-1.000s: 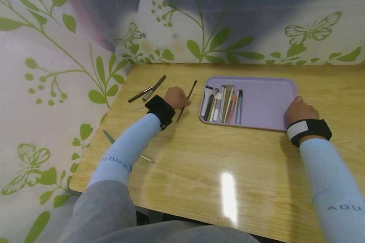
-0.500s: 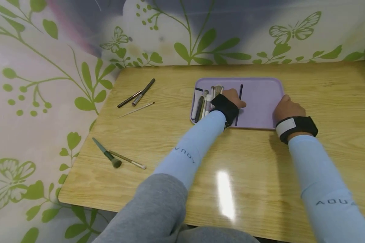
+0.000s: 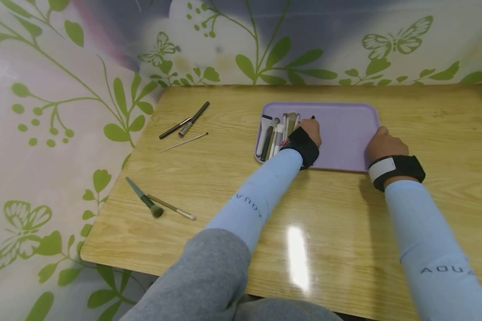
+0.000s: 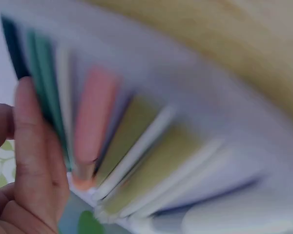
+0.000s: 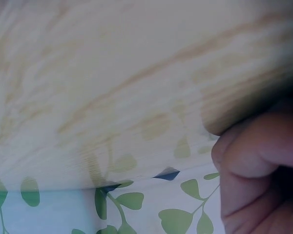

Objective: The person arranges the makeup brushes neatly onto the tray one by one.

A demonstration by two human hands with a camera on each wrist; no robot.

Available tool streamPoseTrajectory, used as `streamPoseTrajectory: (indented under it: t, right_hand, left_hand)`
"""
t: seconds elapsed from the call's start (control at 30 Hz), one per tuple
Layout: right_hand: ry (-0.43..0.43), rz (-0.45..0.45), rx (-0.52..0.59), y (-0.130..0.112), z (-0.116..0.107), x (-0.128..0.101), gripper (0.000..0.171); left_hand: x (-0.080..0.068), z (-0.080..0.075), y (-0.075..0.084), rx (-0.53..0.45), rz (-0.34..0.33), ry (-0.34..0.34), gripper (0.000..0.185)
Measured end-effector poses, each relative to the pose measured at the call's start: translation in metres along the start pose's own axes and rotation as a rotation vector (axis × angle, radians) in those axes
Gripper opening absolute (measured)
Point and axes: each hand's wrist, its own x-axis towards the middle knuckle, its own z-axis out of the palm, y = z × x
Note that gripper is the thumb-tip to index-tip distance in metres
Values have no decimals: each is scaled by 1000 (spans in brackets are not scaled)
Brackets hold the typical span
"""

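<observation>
A lilac tray (image 3: 347, 133) lies on the table with a row of makeup brushes (image 3: 291, 121) in its left part. My left hand (image 3: 311, 130) is over the tray at the right end of that row. Its thumb and fingers pinch a slim dark makeup brush (image 4: 13, 48), whose dark tip shows just beyond the hand in the head view. Beside it in the left wrist view are green brush handles (image 4: 48, 92) and a pink brush (image 4: 95, 117). My right hand (image 3: 387, 145) grips the tray's right edge with curled fingers.
Two dark brushes (image 3: 194, 118) lie crossed at the table's back left, with a thin brush (image 3: 184, 142) in front of them. Nearer the front left, a green brush (image 3: 146, 199) touches a brown-handled brush (image 3: 172, 207). A patterned wall covering (image 3: 209, 49) borders the table (image 3: 241, 187).
My left hand has carried the slim dark brush rightward from the table into the tray, then shifted slightly left toward the row. The right hand stays at the tray's edge.
</observation>
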Motion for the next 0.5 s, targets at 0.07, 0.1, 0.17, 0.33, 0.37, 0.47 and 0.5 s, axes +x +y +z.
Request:
streamPoseTrajectory:
  t: [0.07,0.1,0.17,0.33,0.37,0.47,0.5]
  right_hand:
    - [2,-8,3,-1,1,0,20]
    - [4,-13,-2,-2,2,0,19]
    - [6,-16,-11,-4,2,0,19]
    - [-5,-14,-3,-6,3,-1,20]
    - [-8,-14,2,-5,4,-1,21]
    - [-10,-4,1,-5,3,-1,22]
    - [-8,-2,-4,-5,3,-1,22]
  left_hand:
    - [1,9,-3,14,-5,31,13]
    - [-3,3,-5,-31,-26,-23,13]
    - [-18,-11,-9,-18,7,16,14]
    - [-87,-98,-32,-129,111,5,23]
    - [-103,-120,-42,-169,117,-16,23]
    - [-131,-160,-86,-233,129,12,15]
    - [-137,-167,-107,-252,118,30,14]
